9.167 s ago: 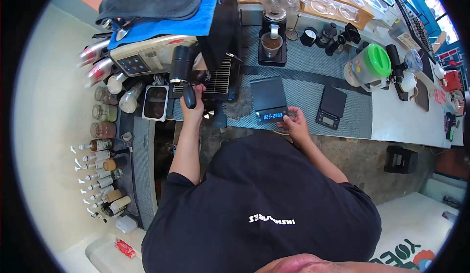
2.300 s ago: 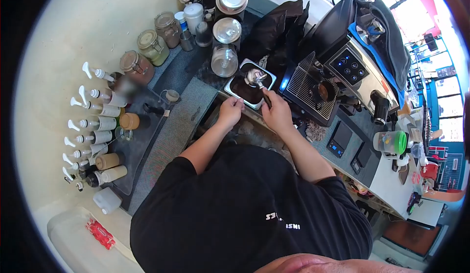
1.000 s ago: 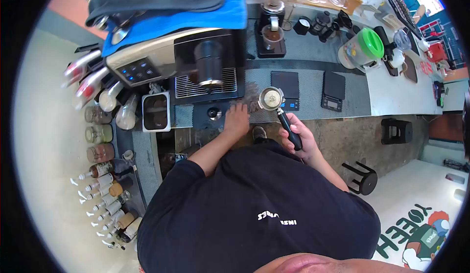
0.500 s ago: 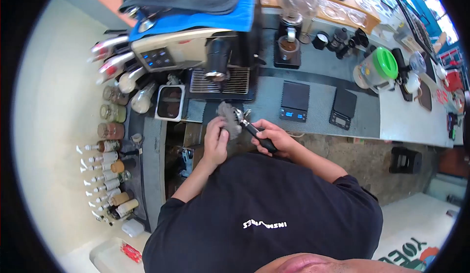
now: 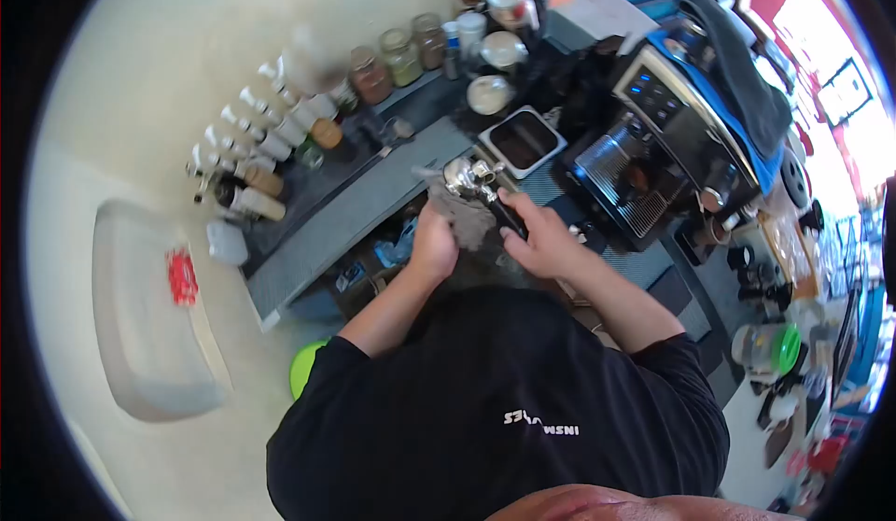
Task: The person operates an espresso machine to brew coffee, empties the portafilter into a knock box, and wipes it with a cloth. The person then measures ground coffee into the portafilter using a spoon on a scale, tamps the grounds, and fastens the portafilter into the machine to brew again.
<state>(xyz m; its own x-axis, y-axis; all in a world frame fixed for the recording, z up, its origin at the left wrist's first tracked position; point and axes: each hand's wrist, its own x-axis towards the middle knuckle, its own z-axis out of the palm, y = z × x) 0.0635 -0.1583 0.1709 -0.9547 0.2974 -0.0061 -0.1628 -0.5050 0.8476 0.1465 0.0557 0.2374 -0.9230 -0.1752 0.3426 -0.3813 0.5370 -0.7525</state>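
My right hand (image 5: 546,236) is wrapped round the black handle of a portafilter (image 5: 465,177), whose metal head points up and to the left. A crumpled grey cloth (image 5: 464,219) is gripped in my left hand (image 5: 435,243). It lies against the near side of the portafilter's head and hangs below it. Some of my left fingers are hidden behind the cloth. Just beyond the portafilter, a metal container (image 5: 525,140) with dark contents stands on the counter.
An espresso machine (image 5: 667,115) with a drip tray (image 5: 611,171) stands to the right. Pump bottles (image 5: 257,143) and jars (image 5: 399,59) line the wall on the left. The counter edge (image 5: 327,260) runs below them. A pitcher with a green lid (image 5: 767,348) is at far right.
My view has swung left, so the espresso machine now appears at right. Both hands have turned with me toward the bottles and metal container, still holding the cloth and portafilter.
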